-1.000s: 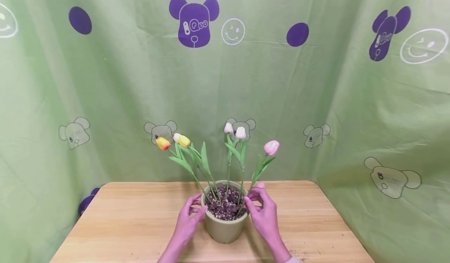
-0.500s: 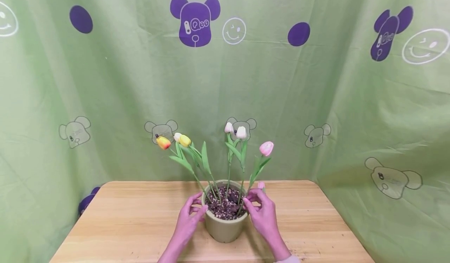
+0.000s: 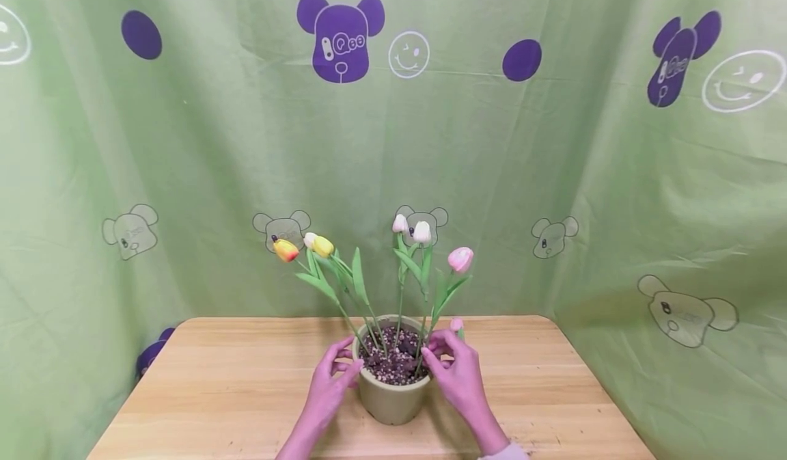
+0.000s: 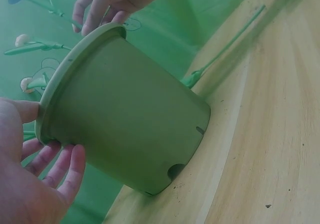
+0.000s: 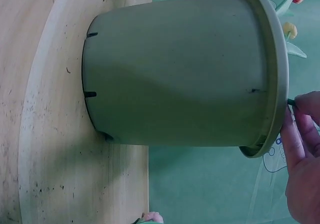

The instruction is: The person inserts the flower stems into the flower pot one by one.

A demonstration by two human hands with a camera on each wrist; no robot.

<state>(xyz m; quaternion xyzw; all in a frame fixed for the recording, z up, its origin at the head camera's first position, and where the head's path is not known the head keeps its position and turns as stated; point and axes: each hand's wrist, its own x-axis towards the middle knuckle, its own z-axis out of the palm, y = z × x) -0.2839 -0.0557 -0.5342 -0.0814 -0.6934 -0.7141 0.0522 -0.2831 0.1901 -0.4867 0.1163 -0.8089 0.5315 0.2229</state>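
An olive-green flower pot (image 3: 393, 405) filled with dark, speckled soil (image 3: 389, 366) stands upright on the table. My left hand (image 3: 328, 385) holds its rim from the left, the thumb on top and the other fingers against the outside in the left wrist view (image 4: 37, 169). My right hand (image 3: 455, 371) is at the right rim and pinches the stem of a pink tulip (image 3: 460, 260) low down, close over the soil. In the right wrist view only a short bit of that stem (image 5: 291, 102) shows between thumb and fingers.
Two whitish tulips (image 3: 421, 232) stand at the back of the pot. Orange (image 3: 285, 250), yellow (image 3: 322, 246) and pale tulips lean left. Another pink tulip (image 3: 456, 324) lies on the wooden table (image 3: 246, 385) behind my right hand. Soil crumbs dot the table; a green printed curtain (image 3: 467, 139) surrounds it.
The pink tulip's bloom has swung to the left, more upright, and my right hand has shifted slightly left with its stem. My left hand stays at the rim.
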